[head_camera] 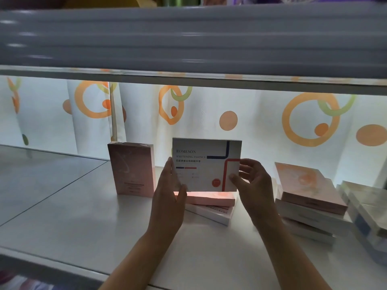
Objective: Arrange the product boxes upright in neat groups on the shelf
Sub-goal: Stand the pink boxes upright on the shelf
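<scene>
Progress looks early, judging from how the boxes lie on the pale grey shelf board (88,222). One tall pink cardboard box (132,170) stands upright, just beyond the left fingertips and to their outer side, so one group seems begun. A white flat carton with navy and red corner lines (206,164) (the front reads "ROMESON WHITENING ESSENCE") is held upright on its long edge between the two hands, face toward the camera.

Still lying flat: a slim pink box (209,198) directly under the held carton, resting across a white flat box (211,213) that sits skewed beneath it, both between the two wrists. Well out past the right fingers is a stack of flat boxes topped by a pink-and-orange one (307,186), and further right a blurred pile of pale boxes (364,208), too indistinct to count. So most of the work appears left to do.

The left hand (170,191) reaches in with palm turned inward, fingers straight and together, pressed flat along the carton's left edge with the thumb in front near the lower corner. The right hand (254,181) is cupped round the right edge, thumb on the front face, fingers curled toward the side and back, spread loosely. Both hold the carton lightly between them; whether its bottom edge rests on the slim pink box or hangs just above it, I cannot tell.
</scene>
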A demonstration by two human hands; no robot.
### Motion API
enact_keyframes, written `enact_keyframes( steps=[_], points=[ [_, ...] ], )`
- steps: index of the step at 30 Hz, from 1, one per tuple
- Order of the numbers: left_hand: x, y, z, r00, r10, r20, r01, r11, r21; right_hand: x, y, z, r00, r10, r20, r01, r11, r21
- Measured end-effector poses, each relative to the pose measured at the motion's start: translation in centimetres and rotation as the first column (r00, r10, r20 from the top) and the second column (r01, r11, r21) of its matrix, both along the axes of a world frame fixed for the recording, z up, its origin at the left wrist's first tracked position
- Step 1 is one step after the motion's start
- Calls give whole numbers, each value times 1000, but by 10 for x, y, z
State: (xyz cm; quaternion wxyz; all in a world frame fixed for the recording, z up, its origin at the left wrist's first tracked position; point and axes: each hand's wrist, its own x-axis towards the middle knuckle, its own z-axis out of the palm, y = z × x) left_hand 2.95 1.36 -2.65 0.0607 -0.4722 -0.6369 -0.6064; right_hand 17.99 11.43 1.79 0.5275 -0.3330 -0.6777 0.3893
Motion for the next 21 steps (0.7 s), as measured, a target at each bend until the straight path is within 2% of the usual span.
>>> enact_keyframes(
  steps=[6,10,13,15,18,21],
  points=[
    [-3,1,-3,994,77,-83,-68,993,101,-2,2,-1,999,-47,-15,47,999,-8],
    [-3,1,-3,993,111,-37,-107,989,100,-3,-3,1,996,-75,-40,74,997,-10],
    [-2,-3,3,986,164,-24,-159,978,132,-3,-10,4,997,-74,35,72,994,77],
    [-2,-10,5,980,191,52,-196,972,128,1,-19,7,995,-60,77,52,993,106],
    [8,-27,10,981,74,181,-88,993,73,14,-32,8,992,-69,103,56,990,128],
    [28,-43,7,982,9,186,-14,1000,26,39,-44,-1,989,-93,117,80,990,116]
  ],
)
